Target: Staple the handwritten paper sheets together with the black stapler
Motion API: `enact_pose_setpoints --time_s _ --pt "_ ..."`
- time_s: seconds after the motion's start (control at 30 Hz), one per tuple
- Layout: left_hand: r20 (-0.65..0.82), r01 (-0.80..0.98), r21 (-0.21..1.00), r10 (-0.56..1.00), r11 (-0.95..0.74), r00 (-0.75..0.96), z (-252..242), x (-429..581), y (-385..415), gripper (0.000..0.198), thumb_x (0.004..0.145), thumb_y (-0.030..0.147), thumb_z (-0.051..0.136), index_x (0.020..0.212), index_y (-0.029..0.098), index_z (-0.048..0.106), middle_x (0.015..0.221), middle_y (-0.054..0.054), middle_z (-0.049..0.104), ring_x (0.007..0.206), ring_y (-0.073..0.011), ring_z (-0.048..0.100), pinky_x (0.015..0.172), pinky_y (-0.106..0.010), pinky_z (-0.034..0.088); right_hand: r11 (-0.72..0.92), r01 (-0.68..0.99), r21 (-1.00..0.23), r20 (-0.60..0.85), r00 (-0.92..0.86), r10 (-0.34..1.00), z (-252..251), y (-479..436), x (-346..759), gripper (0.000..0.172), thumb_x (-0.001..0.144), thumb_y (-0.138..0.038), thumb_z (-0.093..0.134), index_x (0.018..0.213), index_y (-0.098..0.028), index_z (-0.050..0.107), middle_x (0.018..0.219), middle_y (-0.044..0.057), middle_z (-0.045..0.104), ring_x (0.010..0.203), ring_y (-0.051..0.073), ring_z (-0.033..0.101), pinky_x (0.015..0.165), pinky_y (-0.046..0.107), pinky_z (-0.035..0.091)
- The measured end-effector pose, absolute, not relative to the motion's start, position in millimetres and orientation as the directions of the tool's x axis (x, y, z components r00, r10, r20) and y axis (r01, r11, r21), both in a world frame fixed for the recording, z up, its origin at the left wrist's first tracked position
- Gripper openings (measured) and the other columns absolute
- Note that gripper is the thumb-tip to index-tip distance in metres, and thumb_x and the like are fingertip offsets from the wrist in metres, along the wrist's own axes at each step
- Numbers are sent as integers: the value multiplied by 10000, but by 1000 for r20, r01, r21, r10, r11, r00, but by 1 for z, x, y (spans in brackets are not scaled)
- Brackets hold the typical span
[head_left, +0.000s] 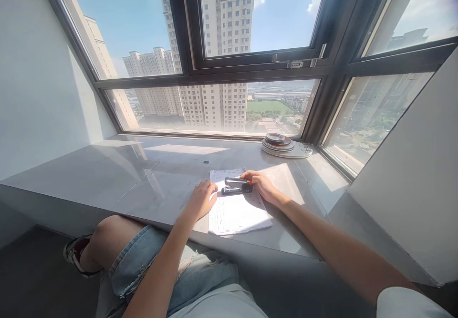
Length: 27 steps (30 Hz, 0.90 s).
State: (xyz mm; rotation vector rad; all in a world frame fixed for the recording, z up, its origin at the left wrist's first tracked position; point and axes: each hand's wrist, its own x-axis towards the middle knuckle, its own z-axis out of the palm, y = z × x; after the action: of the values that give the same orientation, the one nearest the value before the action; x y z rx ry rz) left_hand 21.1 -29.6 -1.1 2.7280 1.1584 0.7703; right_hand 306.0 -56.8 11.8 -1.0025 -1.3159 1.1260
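A black stapler (pixel 232 191) lies across the upper part of a stack of printed paper sheets (pixel 239 217) on the window ledge. My right hand (pixel 263 184) grips its rear end from the right, where a bit of orange shows by the fingers. The stapler's upper arm and base are apart at the left end. My left hand (pixel 203 199) rests at the left edge of the sheets, its fingers stretched toward the stapler's front with the thumb apart. Nothing shows in it.
On the light tiled ledge (pixel 143 184), a small dark piece (pixel 206 162) lies beyond the sheets, too small to name. Several stacked round plates or discs (pixel 277 145) stand by the dark window frame (pixel 318 103). The ledge's front edge runs above my knees; a wall (pixel 404 174) rises at right.
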Motion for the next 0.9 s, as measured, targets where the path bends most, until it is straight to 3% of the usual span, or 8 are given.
enact_pose_setpoints --time_s 0.23,0.63,0.9 --pt "436 644 258 682 -720 588 -1 21 -30 194 922 124 584 1068 252 587 1095 -67 622 1034 -251 599 908 -402 463 212 -2 -977 211 -98 973 12 -56 307 343 636 -193 492 886 -182 726 944 94 719 836 224 597 698 329 434" --pt "430 654 243 683 -717 590 -3 21 -29 189 926 123 594 1073 241 573 1086 -65 610 1028 -245 582 912 -396 464 323 268 -907 315 -73 946 7 -57 309 366 753 -268 430 965 -200 721 969 90 705 906 254 570 832 372 421" --pt "424 655 241 685 -716 593 -1 20 -31 193 929 118 587 1078 240 580 1085 -73 611 1022 -245 580 912 -397 458 316 294 -902 310 -66 948 10 -58 308 378 738 -266 424 958 -195 723 975 95 711 930 266 579 864 380 437"
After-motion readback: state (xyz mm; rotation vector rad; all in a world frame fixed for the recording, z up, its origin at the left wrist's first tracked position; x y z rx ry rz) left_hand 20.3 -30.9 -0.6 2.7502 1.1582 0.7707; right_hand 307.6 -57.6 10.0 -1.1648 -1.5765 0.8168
